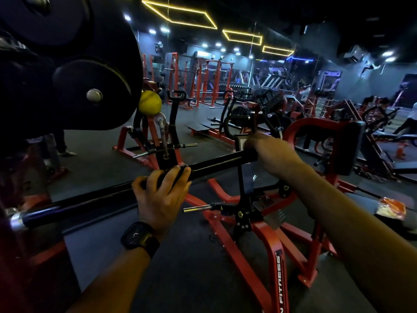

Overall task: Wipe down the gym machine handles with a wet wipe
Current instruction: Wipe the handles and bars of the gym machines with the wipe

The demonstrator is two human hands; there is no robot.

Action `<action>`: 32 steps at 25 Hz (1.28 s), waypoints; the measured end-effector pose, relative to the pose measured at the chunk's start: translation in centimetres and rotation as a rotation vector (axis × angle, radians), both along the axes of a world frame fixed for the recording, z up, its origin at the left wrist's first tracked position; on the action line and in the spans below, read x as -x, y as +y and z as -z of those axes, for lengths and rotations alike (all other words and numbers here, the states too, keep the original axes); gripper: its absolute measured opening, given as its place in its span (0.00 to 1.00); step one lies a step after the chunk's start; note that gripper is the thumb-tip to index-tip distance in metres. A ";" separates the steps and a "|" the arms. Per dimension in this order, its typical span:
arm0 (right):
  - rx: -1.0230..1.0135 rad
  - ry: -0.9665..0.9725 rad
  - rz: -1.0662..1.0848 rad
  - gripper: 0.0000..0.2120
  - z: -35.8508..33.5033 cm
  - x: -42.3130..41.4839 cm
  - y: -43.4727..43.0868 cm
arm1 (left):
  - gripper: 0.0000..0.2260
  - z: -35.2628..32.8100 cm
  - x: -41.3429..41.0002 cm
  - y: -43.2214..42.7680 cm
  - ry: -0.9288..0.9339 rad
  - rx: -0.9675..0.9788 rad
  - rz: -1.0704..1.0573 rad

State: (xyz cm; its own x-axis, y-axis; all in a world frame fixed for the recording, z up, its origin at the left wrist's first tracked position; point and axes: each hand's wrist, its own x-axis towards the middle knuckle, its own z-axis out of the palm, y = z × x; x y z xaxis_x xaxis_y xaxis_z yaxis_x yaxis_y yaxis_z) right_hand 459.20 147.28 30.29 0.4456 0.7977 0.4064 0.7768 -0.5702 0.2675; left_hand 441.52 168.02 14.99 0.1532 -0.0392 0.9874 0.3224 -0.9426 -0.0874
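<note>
A long black bar handle of the gym machine runs from the lower left up toward the centre right. My left hand, with a black watch on the wrist, grips the bar near its middle, fingers curled over the top. My right hand is closed around the bar's far end, beside a small grey-white patch that may be the wipe; I cannot tell for sure. The bar's chrome end shows at the far left.
Big black weight plates hang close at the upper left. The machine's red frame spreads over the dark floor below the bar. An orange packet lies at the right. More red machines fill the room; a person stands far right.
</note>
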 end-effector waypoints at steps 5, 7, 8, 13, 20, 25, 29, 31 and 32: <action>-0.129 -0.086 0.274 0.19 1.2 -0.2 -2.2 | 0.15 -0.1 -0.2 0.2 0.002 -0.009 -0.015; -0.288 -0.091 0.269 0.23 3.3 0.4 -2.3 | 0.16 0.1 -0.1 0.3 0.007 -0.030 -0.023; -0.383 -0.068 0.288 0.25 4.3 0.5 -2.4 | 0.16 0.1 -0.1 0.3 0.009 -0.040 -0.024; -0.661 0.325 0.387 0.13 9.9 1.2 -1.7 | 0.16 0.0 -0.2 0.5 0.016 0.033 -0.055; -1.134 1.107 -0.036 0.08 12.9 6.5 3.0 | 0.14 -0.4 2.0 0.1 0.185 0.164 -0.089; -1.016 1.215 -0.192 0.08 12.6 9.8 5.8 | 0.14 -0.1 6.9 -1.3 0.244 0.179 -0.191; -0.888 1.279 -0.387 0.08 13.0 13.8 8.4 | 0.14 -0.2 13.5 -3.0 0.292 0.296 -0.363; -0.827 1.269 -0.489 0.10 12.9 17.0 9.5 | 0.16 -0.3 17.5 -3.2 0.325 0.327 -0.446; -0.796 1.259 -0.531 0.10 12.7 18.8 9.9 | 0.16 -0.4 19.7 -3.1 0.331 0.322 -0.476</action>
